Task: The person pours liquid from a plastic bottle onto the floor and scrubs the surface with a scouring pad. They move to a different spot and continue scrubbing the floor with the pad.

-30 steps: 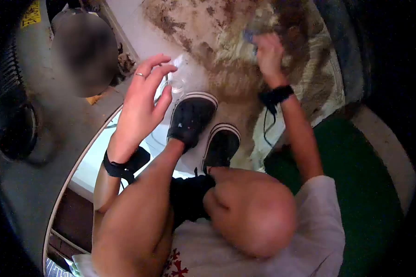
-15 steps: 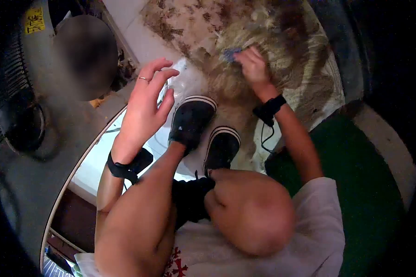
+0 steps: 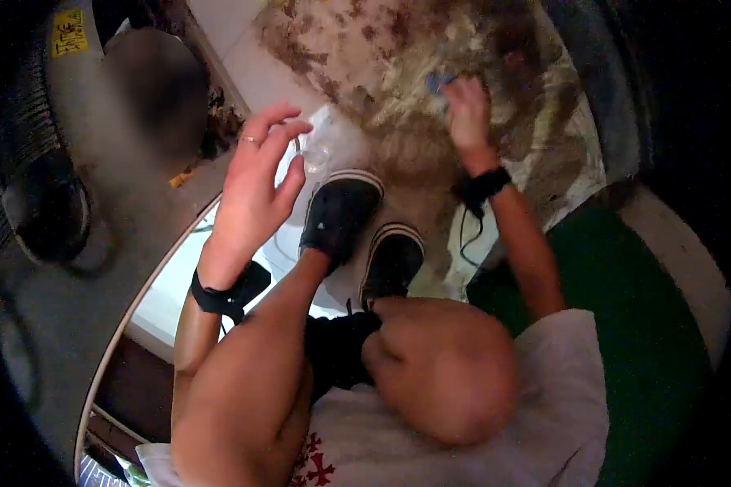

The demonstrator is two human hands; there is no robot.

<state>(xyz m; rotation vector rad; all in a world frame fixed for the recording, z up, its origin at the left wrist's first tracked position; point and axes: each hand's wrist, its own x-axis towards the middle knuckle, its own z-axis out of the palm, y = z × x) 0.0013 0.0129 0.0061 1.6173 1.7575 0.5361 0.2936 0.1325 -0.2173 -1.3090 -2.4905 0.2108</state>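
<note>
Above the knees, my left hand (image 3: 260,174) hangs with its fingers apart and slightly bent, a ring on one finger, and nothing in it. On the right, my right hand (image 3: 469,118) is pressed around a small bluish thing (image 3: 439,83) at its fingertips, against the brown-stained pale surface (image 3: 398,146). What the bluish thing is cannot be made out. Black straps circle both wrists, and a cord hangs from the right one.
Two dark shoes (image 3: 341,213) with white edging stand on the surface between my hands. Green material (image 3: 609,308) lies at the right. A shiny, curved-edged panel (image 3: 166,304) is at the lower left, with a yellow label (image 3: 69,34) at the upper left.
My right hand has moved a little to the right and slightly up with the bluish thing. My left hand has barely moved.
</note>
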